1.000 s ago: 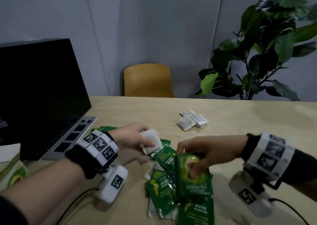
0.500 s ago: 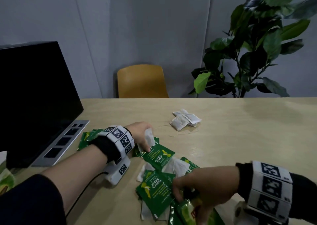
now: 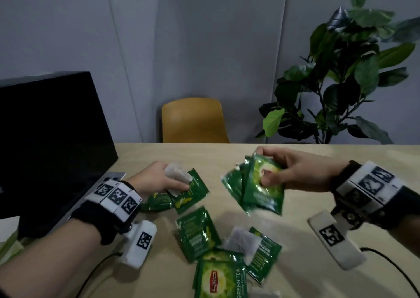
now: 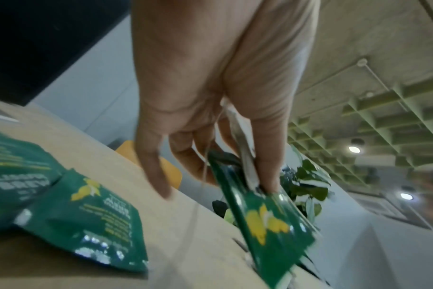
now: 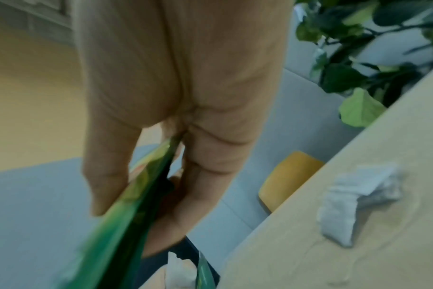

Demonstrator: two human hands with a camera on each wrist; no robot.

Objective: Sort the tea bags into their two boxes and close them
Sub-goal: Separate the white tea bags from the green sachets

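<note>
At three o'clock above the counter (image 3: pixel 295 240), right hand (image 3: pixel 295 172) raised, grip closed on a fan of green sachets (image 3: pixel 261 190), thumb on the front one, edges bunched so several travel together. At nine o'clock, left hand (image 3: pixel 156 179) low over the counter, pinching a white bag (image 3: pixel 176 176) against a dark green sachet (image 3: pixel 193 189); two kinds in one grip, probably mid-separation, though blur in the left wrist view leaves that unsure. Between the hands toward six o'clock, loose pile (image 3: pixel 218 252) lying unsorted: dark green sachets, a Lipton green tea sachet face up, one white bag on top. Behind the right hand, seen only from the right wrist, a small heap of white bags (image 5: pixel 354 205) set apart, seemingly to keep that kind separate. No clear sight of either box; sorting by hand first, boxing and closing not yet done. Laptop (image 3: pixel 45 149) at ten o'clock, chair (image 3: pixel 193 120) at twelve, plant (image 3: pixel 341 81) at two.
</note>
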